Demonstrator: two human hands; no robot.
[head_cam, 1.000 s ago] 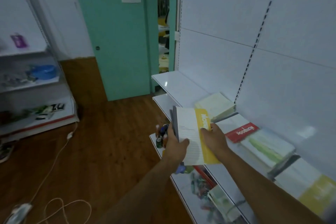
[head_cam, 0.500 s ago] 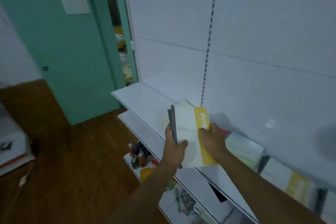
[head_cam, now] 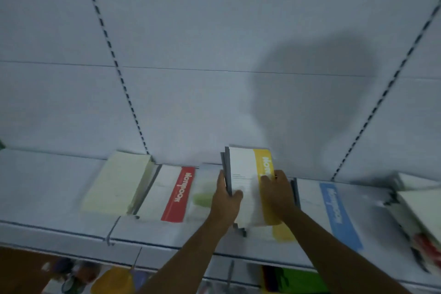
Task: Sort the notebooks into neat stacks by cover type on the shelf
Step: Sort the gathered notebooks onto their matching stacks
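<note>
Item: yellow-band notebooks (head_cam: 248,174), gripped by our left hand (head_cam: 225,200) and right hand (head_cam: 276,194), now brought over the matching stack (head_cam: 284,234) at the shelf's (head_cam: 59,229) six o'clock, ready to set down.

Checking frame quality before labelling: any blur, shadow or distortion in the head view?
Head view: dim, soft all over; the hands and yellow-striped notebooks smear with motion; a large round shadow falls on the back panel; wide-angle bends the slotted uprights.
</note>
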